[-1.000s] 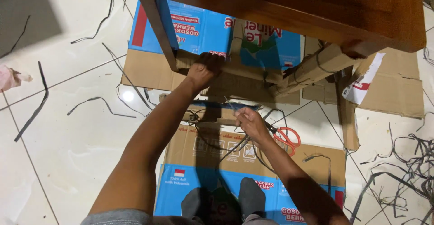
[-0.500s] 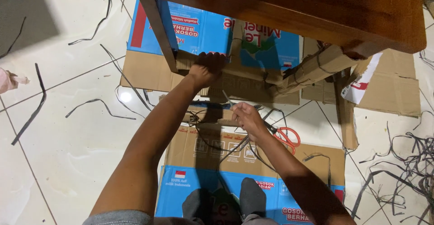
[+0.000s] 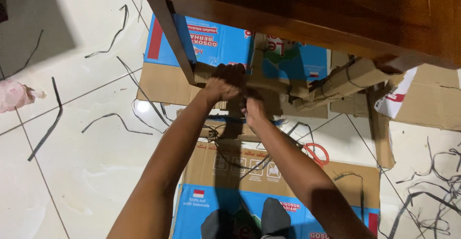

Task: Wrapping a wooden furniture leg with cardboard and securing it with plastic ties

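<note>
Cardboard wrap around the lower rail of the dark brown wooden table (image 3: pixel 307 13) is the work in hand: a folded brown corrugated strip (image 3: pixel 249 83) sits against the rail between the near left table leg (image 3: pixel 177 44) and a second leg already sleeved in brown cardboard and bound with thin black strapping (image 3: pixel 343 78). Judged step: holding the wrap on the rail and tying or tightening it, roughly midway, since one leg looks bound and the rail piece is only hand-held. Left hand (image 3: pixel 224 81) is closed as a fist over the top edge of the cardboard strip, fingers curled around it and pressing it to the rail, so clamped on the strip. Right hand (image 3: pixel 253 109) sits just below and touching the same strip, fingers bunched together near the left fist; whether it pinches a strand of black strap or only the cardboard, cannot tell, the fingertips are hidden. Loose black plastic strap (image 3: pixel 225 143) trails under the forearms across the flattened blue-and-brown printed carton (image 3: pixel 288 172) on the white tiled floor (image 3: pixel 72 138). Orange-handled scissors (image 3: pixel 317 153) lie on that carton, right of the right forearm, not held. Next move, as a judgement: needs the left fist to keep the wrap from slipping while the right pulls a strap tight around the rail; the slack loops could snag.
</note>
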